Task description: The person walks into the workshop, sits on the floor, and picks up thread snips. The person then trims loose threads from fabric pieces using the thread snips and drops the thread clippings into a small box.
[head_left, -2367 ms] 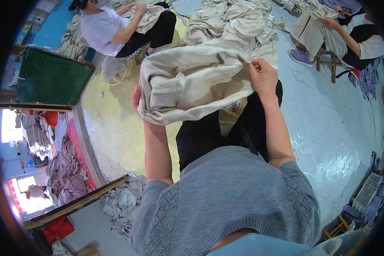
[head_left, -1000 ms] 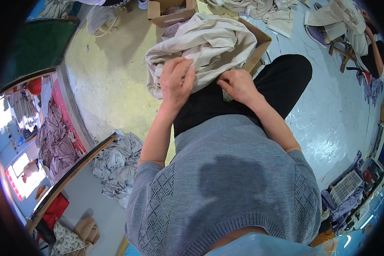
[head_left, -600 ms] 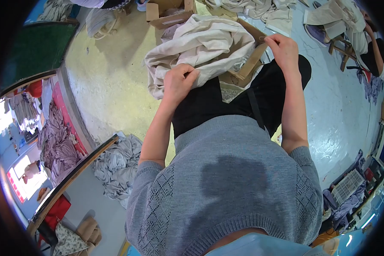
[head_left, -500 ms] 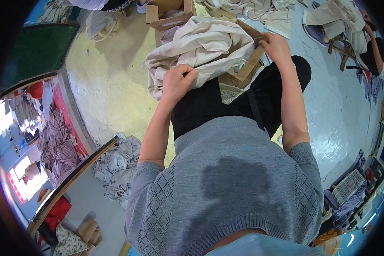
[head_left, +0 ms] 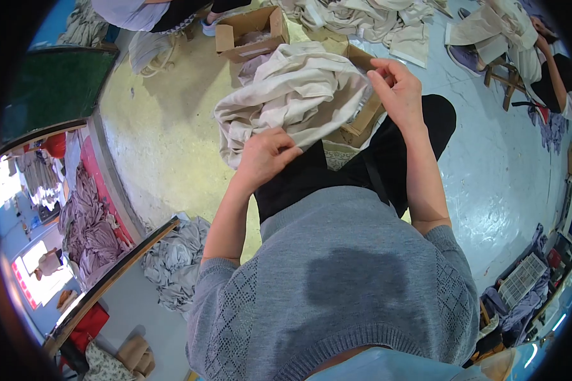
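Note:
A bundle of cream cloth [head_left: 299,89] lies across my lap and over part of a cardboard box [head_left: 365,120]. My left hand [head_left: 268,155] grips the near edge of this cloth, its fingers curled and thumb pressed in. Above the cloth's right edge, beside the box, my right hand [head_left: 397,92] is raised with thumb and forefinger apart; I make out nothing held in it. Clear plastic shows inside the box, partly covered by the cloth.
Another open cardboard box [head_left: 251,47] stands beyond the cloth. More cream cloth [head_left: 368,19] is spread at the top. A co-worker [head_left: 556,82] sits at the upper right, another person [head_left: 165,13] at the upper left. Grey cloth [head_left: 178,260] lies left.
My right hand has come off the box flap and moved slightly down and left, its fingers opening. The cloth's right edge has shifted left and down, and my left hand has moved slightly down.

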A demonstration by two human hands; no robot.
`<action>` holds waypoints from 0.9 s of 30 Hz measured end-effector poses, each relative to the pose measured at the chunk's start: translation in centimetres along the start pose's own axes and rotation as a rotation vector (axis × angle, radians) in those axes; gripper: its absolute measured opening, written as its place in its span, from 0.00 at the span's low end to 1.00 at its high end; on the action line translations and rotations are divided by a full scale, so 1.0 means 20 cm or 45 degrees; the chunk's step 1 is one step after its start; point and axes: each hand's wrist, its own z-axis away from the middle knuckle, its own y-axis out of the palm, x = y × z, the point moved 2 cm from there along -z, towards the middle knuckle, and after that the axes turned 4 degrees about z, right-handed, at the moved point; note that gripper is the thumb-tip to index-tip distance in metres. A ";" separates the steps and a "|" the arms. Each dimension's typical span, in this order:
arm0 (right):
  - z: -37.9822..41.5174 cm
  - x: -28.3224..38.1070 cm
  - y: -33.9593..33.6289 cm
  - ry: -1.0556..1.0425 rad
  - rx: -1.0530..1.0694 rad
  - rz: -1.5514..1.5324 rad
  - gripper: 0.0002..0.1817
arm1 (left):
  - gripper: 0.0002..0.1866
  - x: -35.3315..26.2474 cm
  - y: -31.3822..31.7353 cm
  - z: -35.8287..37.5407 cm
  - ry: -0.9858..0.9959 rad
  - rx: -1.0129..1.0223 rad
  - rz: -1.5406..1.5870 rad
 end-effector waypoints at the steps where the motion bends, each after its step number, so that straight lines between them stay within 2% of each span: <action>1: 0.00 0.04 0.01 -0.063 -0.002 0.008 0.14 | 0.09 -0.01 0.00 0.00 0.057 0.005 -0.059; 4: 0.02 0.14 0.09 -0.114 0.176 -0.072 0.11 | 0.10 -0.04 -0.03 -0.01 0.072 -0.077 -0.036; 5: 0.02 0.15 0.13 -0.221 0.173 -0.046 0.09 | 0.09 -0.03 -0.04 -0.02 0.034 -0.209 0.069; 9: 0.01 0.14 0.16 -0.177 -0.119 -0.004 0.06 | 0.07 -0.04 -0.07 -0.10 0.146 -0.607 -0.046; 12: -0.08 0.13 0.12 -0.171 -0.177 0.127 0.07 | 0.05 -0.03 -0.05 -0.17 0.186 -0.734 -0.104; 16: -0.22 0.07 0.17 -0.301 -0.013 0.197 0.11 | 0.04 0.02 -0.02 -0.24 0.269 -0.765 -0.186; 19: -0.28 -0.06 0.27 -0.088 0.250 -0.010 0.11 | 0.04 -0.01 -0.01 -0.25 0.320 -0.762 -0.159; 22: -0.31 -0.13 0.30 -0.120 0.470 0.334 0.12 | 0.02 -0.02 -0.01 -0.26 0.421 -0.841 -0.184; 24: -0.27 -0.09 0.28 -0.195 0.420 0.198 0.14 | 0.06 -0.05 -0.03 -0.29 0.601 -0.877 -0.249; 25: -0.25 -0.03 0.27 -0.228 0.362 0.073 0.13 | 0.11 -0.09 -0.05 -0.32 0.458 -0.809 -0.246; 26: -0.24 0.03 0.26 -0.280 0.366 0.120 0.12 | 0.13 -0.13 -0.08 -0.37 0.713 -0.931 -0.306; 27: -0.24 -0.01 0.27 -0.320 0.379 0.036 0.11 | 0.16 -0.18 -0.12 -0.42 0.705 -0.877 -0.149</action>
